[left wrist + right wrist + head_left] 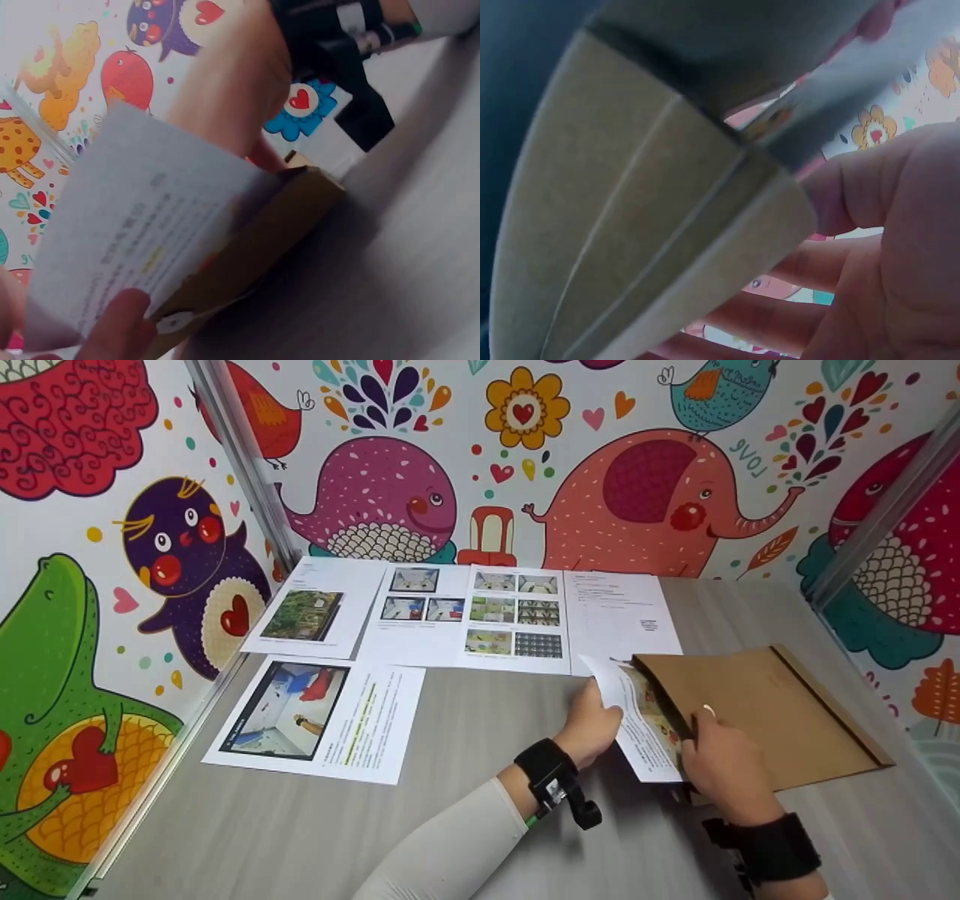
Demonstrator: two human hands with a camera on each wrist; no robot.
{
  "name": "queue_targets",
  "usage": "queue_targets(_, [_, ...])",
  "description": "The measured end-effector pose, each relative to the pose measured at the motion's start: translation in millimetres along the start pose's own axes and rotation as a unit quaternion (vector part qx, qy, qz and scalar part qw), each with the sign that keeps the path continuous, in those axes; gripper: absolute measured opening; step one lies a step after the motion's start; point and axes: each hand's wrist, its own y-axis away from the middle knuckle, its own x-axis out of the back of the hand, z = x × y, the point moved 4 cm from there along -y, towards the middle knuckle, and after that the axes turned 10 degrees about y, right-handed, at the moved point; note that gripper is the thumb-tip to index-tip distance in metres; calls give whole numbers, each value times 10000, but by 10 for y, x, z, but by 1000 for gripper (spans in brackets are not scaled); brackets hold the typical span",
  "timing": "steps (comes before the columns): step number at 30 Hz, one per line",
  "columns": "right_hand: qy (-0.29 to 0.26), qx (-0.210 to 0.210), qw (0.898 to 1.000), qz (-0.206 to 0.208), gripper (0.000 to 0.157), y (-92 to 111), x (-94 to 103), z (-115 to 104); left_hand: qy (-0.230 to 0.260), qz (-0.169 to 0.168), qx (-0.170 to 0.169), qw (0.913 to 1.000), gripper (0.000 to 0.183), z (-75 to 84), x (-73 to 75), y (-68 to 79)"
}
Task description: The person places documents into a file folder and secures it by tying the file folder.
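Observation:
At the right of the head view, my left hand pinches the edge of a printed sheet with lines of text and a colour picture. The sheet bends, and its right side lies at the mouth of a brown kraft envelope. My right hand grips the envelope's near edge by the mouth, its thumb on top beside a small white disc. In the right wrist view, the thumb and fingers lie round the folded brown side of the envelope. The left wrist view shows the sheet standing up along the open envelope side.
Several printed sheets lie in a row at the back of the grey table, among them a page of small pictures. Another sheet with yellow-marked text lies at front left. Cartoon-printed walls enclose the table at the back and sides.

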Motion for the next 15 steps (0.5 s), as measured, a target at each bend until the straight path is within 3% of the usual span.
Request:
queue_targets(3, [75, 198, 9994, 274, 40, 38, -6, -83, -304, 93, -19, 9995, 58, -14, 7, -11])
queue_targets(8, [77, 126, 9995, 268, 41, 67, -12, -133, -520, 138, -3, 9986, 56, 31, 17, -8])
queue_targets(11, [14, 64, 9995, 314, 43, 62, -1, -120, -505, 296, 91, 9982, 49, 99, 14, 13])
queue_targets(15, [10, 126, 9988, 480, 41, 57, 11, -115, -54, 336, 204, 9992, 40, 163, -28, 52])
